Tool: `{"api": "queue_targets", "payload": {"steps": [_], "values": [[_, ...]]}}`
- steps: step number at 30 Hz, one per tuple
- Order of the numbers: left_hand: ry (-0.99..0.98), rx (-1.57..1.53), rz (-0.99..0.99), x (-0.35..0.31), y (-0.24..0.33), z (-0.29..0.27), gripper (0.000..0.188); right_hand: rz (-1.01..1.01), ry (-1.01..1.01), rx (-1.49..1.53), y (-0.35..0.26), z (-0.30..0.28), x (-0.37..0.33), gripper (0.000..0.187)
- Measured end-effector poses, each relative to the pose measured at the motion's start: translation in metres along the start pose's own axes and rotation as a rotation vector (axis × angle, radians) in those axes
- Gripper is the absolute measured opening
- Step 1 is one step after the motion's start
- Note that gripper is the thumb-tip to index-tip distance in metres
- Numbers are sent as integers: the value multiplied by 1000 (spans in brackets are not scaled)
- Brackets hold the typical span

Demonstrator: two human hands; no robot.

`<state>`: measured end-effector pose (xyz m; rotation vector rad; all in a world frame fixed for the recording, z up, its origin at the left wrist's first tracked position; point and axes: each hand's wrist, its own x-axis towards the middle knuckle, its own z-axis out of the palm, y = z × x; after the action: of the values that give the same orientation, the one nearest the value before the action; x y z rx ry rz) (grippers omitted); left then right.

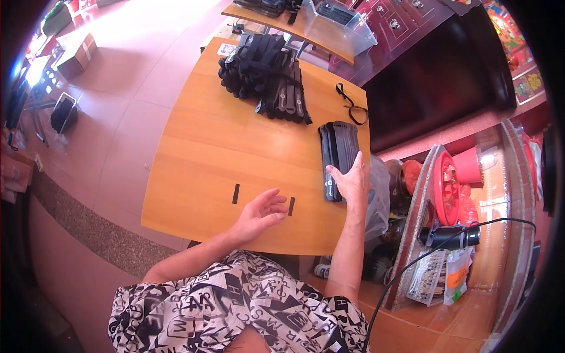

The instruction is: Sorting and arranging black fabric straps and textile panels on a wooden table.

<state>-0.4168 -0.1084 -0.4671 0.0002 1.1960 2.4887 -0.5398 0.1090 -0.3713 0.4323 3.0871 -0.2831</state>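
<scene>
My right hand [352, 181] rests against the near right side of a stack of long, flat black strips [341, 144] at the table's right edge. Its thumb lies over the stack and its index finger stretches along the side; the other fingers are mostly hidden. My left hand [262, 210] hovers near the front of the table [194, 159], fingers loosely curled and apart, with nothing in it. Two short dark marks or strips, the left one [236, 193] and the right one [292, 206], lie close to it. A thin black strap [352, 109] curls beyond the stack.
Bundled black strips [282, 88] form a large pile at the table's far side. Behind stands another table with a clear plastic bin [338, 26]. A dark screen [441, 82] and a cluttered shelf [412, 235] flank the right. A cardboard box [76, 56] sits on the floor left.
</scene>
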Motion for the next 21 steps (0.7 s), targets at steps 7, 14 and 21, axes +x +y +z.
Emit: {"api": "queue_targets", "payload": {"steps": [7,14,21], "values": [[17,8,-18,-1,4,3,64,-45,76,38,2,10,1,99],[12,12,-10,-1,1,3,64,-80,114,-27,7,23,3,96],[11,23,-12,-1,0,3,64,-100,109,-3,10,32,4,97]]}}
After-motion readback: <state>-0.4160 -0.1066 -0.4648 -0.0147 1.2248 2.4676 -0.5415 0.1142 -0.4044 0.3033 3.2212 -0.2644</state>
